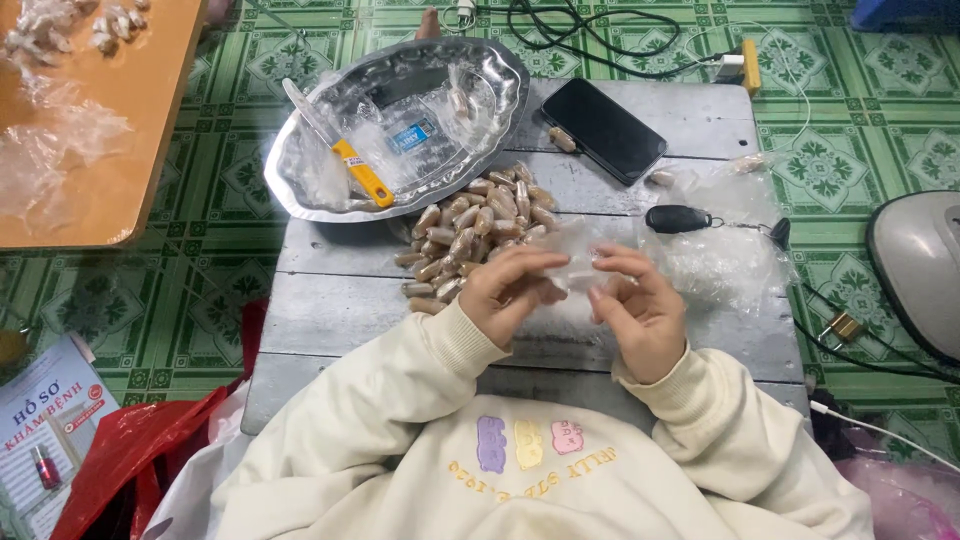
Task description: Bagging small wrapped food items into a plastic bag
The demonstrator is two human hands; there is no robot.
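Near the table's (330,300) front edge, the left hand (510,290) pinches a small clear plastic wrapper (572,262), and the right hand (640,310) grips its other side. Holding it taut and level probably keeps handling clean; the brown pile (475,235) lies just behind.

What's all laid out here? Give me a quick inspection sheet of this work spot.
Surface: low grey table on green patterned floor tiles.
Job's things: clear plastic wrapper held between both hands; heap of small tan pieces beside them.
Clutter: metal tray with a yellow-handled tool, black phone, key fob, loose clear plastic.
Grippers: left hand and right hand both pinch the wrapper.
Cables: black cable behind the table, white cable at right.
Surroundings: orange table, red bag, booklet.
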